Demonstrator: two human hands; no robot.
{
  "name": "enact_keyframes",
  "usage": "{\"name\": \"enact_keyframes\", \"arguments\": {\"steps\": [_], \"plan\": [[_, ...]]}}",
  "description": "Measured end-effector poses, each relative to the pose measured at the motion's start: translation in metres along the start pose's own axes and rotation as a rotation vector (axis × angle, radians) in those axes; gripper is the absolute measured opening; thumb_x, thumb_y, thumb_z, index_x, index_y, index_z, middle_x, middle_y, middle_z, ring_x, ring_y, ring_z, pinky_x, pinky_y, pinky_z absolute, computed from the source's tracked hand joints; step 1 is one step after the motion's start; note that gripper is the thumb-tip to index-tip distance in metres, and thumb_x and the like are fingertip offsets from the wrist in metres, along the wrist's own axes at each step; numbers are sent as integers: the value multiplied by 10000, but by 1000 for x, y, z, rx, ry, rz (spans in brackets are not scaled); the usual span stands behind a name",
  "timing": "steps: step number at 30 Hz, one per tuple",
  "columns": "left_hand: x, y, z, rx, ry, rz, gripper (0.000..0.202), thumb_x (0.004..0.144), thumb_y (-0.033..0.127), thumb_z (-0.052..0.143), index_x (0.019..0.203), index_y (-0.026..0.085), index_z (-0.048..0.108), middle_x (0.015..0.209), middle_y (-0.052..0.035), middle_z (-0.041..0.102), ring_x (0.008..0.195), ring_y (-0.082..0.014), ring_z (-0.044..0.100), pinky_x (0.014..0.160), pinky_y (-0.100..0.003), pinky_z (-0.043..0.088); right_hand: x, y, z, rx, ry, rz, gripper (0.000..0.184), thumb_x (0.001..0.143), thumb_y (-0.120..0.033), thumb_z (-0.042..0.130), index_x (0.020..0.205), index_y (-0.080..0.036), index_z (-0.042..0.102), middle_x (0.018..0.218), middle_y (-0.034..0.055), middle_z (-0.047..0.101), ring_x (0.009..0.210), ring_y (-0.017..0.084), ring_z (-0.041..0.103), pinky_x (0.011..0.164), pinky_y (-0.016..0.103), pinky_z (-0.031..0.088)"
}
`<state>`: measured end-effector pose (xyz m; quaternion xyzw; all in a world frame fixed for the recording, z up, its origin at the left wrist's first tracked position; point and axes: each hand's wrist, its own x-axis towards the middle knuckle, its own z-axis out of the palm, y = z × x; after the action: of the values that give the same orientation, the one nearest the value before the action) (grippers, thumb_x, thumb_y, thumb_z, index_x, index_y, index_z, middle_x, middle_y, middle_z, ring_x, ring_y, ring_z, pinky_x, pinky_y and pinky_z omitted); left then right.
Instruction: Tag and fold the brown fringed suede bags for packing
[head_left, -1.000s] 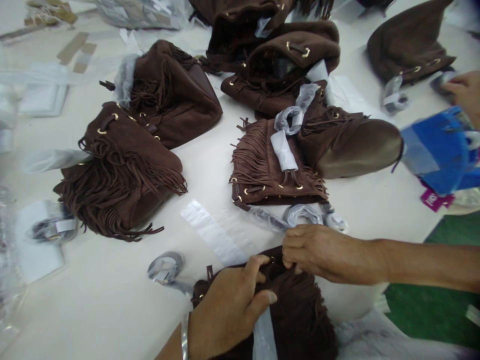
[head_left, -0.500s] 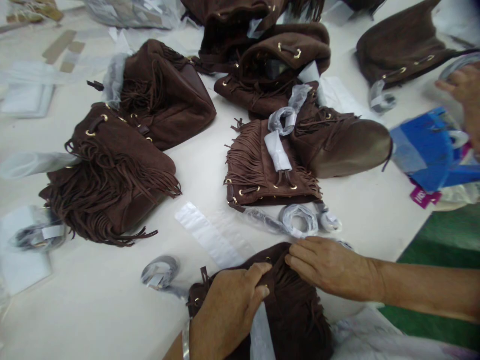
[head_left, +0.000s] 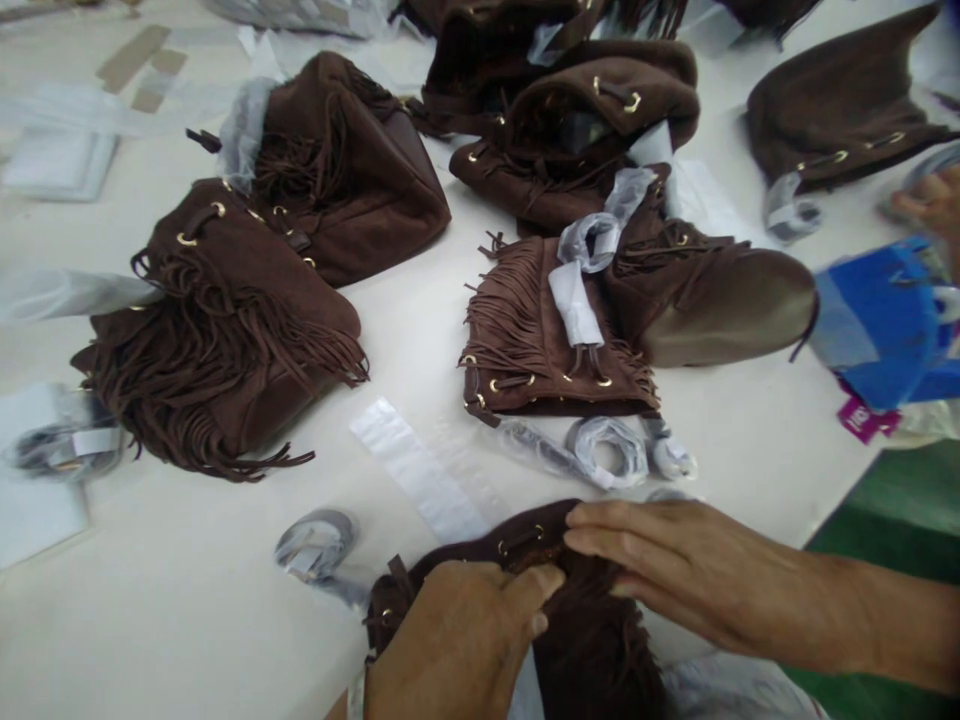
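A dark brown fringed bag (head_left: 600, 650) lies at the near edge of the table, its mouth partly spread and showing a patterned lining. My left hand (head_left: 465, 640), wearing a bracelet, is closed on the near side of the mouth, thumb and forefinger at the rim. My right hand (head_left: 697, 565) reaches in from the right with its fingers stretched out, fingertips touching the far right of the rim. A pale strip hangs below my left hand, partly hidden. Beside the bag is a wrapped coiled strap (head_left: 319, 545).
Beyond are more brown fringed bags (head_left: 225, 330), one topped by a wrapped strap (head_left: 592, 240). A white strip (head_left: 416, 465) lies mid-table. A blue package (head_left: 874, 320) sits at right, near another person's hand (head_left: 934, 205). Stacked white sheets (head_left: 64, 160) lie far left.
The bag's mouth has opened wider, baring its lining. My right hand's fingers have straightened from a tighter grip at the rim, while my left stays on the near side. The view has shifted slightly.
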<state>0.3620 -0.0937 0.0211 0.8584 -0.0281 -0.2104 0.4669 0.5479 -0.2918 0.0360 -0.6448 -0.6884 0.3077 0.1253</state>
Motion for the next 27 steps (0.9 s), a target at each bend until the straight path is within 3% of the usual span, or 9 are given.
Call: {"name": "enact_keyframes", "arguments": {"steps": [2,5,7,11,14,18,22,27], "plan": [[4,0,-7,-115,-30,7,290,973,257,418,1215,265,577,1017,-25,720,891,-185,671,818,-296,519,0,-13,7,-29,-24,4,429,966,-137,425,1394,-132,434,1212,125,608,1058,189,608,804,277,531],[18,-3,-10,-216,15,-58,272,998,255,364,1076,262,626,1023,1,705,949,-156,650,892,-279,488,0,-24,17,-15,-23,15,337,958,-91,389,1253,-138,545,1070,97,651,879,159,638,720,262,530],[32,-6,-8,-170,49,-59,272,992,224,365,1044,245,631,977,-8,698,919,-159,645,867,-279,488,-1,-26,20,8,2,-15,309,973,-108,369,1211,-139,563,1051,97,655,864,160,632,724,271,523],[63,-11,4,-21,-2,117,196,935,204,486,1035,251,648,910,-3,694,827,-172,649,760,-270,491,-2,-28,17,66,-5,-20,315,967,-120,355,1207,-146,557,1078,102,638,910,174,611,765,281,515],[78,-15,11,-7,8,177,186,908,222,543,1054,258,654,939,6,707,857,-171,661,757,-257,482,0,-28,12,101,-38,20,296,937,-97,362,1131,-151,579,1019,87,630,871,175,596,760,278,508],[85,-19,17,-47,11,152,170,889,269,592,1048,257,652,967,21,723,894,-163,670,753,-243,475,6,-26,10,152,-42,16,266,903,-75,369,1033,-154,587,943,75,617,811,167,579,733,265,499],[86,-19,28,-15,-4,126,173,860,305,604,1022,245,623,949,24,728,849,-175,683,693,-256,473,10,-25,11,156,45,-25,299,908,-79,350,1079,-138,588,983,106,621,887,179,591,802,280,499],[88,-21,44,74,37,173,200,864,351,572,1001,208,596,916,-6,727,794,-199,681,627,-282,457,9,-28,15,170,87,-36,313,905,-61,348,1078,-145,595,966,93,632,865,169,596,783,261,507]]}}
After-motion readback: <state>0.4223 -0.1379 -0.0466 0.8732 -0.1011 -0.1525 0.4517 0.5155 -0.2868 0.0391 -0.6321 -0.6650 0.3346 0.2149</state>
